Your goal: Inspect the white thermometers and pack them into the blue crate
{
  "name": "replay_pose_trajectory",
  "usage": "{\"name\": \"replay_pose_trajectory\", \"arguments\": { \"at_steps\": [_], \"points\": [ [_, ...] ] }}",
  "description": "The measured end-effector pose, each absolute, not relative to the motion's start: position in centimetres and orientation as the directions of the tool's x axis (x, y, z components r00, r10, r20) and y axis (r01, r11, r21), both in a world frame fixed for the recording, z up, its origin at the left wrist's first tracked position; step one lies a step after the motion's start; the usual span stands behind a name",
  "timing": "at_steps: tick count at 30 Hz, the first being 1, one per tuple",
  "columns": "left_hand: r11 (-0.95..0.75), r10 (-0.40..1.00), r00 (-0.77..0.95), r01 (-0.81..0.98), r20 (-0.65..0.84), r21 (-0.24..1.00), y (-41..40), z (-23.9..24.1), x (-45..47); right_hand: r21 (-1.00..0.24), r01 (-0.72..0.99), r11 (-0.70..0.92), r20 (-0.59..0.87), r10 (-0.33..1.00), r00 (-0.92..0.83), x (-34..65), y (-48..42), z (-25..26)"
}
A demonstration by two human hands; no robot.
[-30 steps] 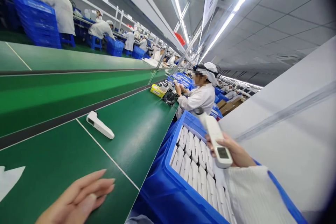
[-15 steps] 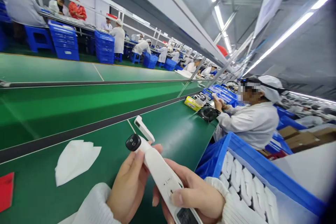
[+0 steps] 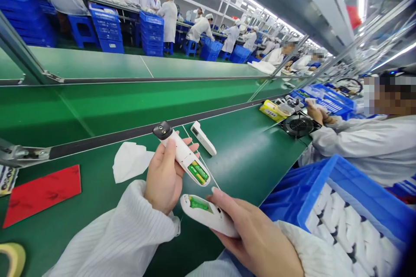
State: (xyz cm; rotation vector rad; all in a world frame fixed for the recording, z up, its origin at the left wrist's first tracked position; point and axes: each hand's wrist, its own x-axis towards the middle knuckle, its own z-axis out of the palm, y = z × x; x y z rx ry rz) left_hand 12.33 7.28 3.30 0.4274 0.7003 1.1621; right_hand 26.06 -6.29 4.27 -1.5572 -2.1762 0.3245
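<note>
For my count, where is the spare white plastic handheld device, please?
In the head view, the spare device lies on the green belt, beyond the left hand, right of a white tissue.

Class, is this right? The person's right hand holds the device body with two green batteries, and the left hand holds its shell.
No, the hands are swapped, as the head view shows. The left hand holds the device body with two green batteries, and the right hand holds its shell.
</note>
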Motion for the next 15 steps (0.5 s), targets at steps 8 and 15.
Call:
{"name": "replay_pose_trajectory", "arguments": {
  "at_steps": [8, 15],
  "points": [
    [0.403, 0.915, 0.291, -0.669, -0.279, 0.624, 6.4, 3.5, 12.6, -0.224, 0.823, 0.522, 0.378, 0.825, -0.421, 25.9, -5.5, 5.0],
    [0.372, 0.926, 0.327, -0.704, -0.188, 0.605, 6.4, 3.9, 12.1, -0.269, 0.803, 0.532, 0.443, 0.808, -0.388, 25.2, -5.7, 5.7]
  ]
}}
